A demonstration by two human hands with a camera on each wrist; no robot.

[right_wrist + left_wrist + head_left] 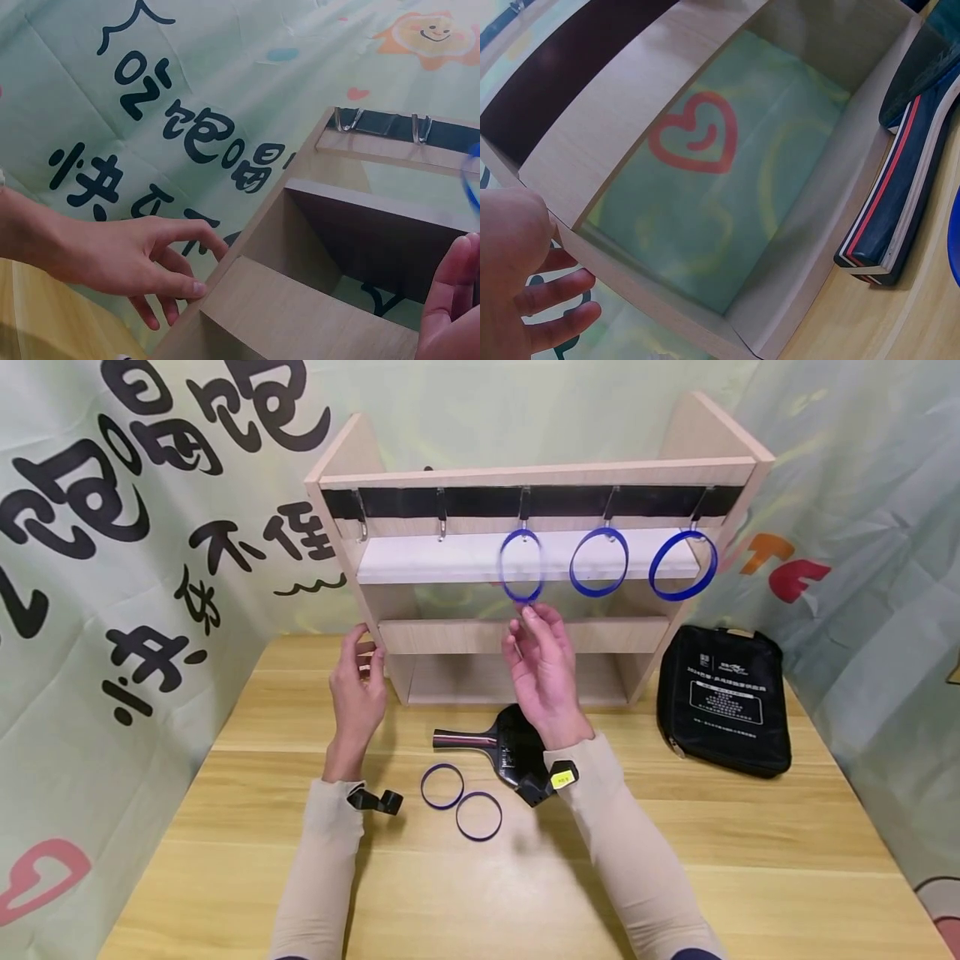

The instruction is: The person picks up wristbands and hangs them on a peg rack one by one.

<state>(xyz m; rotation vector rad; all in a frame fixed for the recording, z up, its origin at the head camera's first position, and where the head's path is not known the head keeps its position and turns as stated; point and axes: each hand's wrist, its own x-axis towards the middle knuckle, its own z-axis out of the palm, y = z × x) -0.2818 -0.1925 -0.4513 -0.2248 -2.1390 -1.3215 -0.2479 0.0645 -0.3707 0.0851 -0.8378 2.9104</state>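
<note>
A wooden shelf rack (450,637) stands on the table with a row of metal hooks (441,514) along a black strip. Three blue rings hang there: a blurred middle ring (501,567), another ring (598,592) beside it, and one ring (682,596) at far right. Just below the blurred ring is my right hand (546,664), palm up with loosely bent fingers; the right wrist view shows a gap between them. My left hand (358,693) touches the rack's left side panel, its thumb at the front edge in the right wrist view.
Two blue rings, a left one (425,785) and a right one (498,818), lie on the table (465,902). A table tennis paddle (513,743) lies partly under my right forearm. Right of the rack is a black zipped case (720,735). Printed cloth (150,635) hangs behind.
</note>
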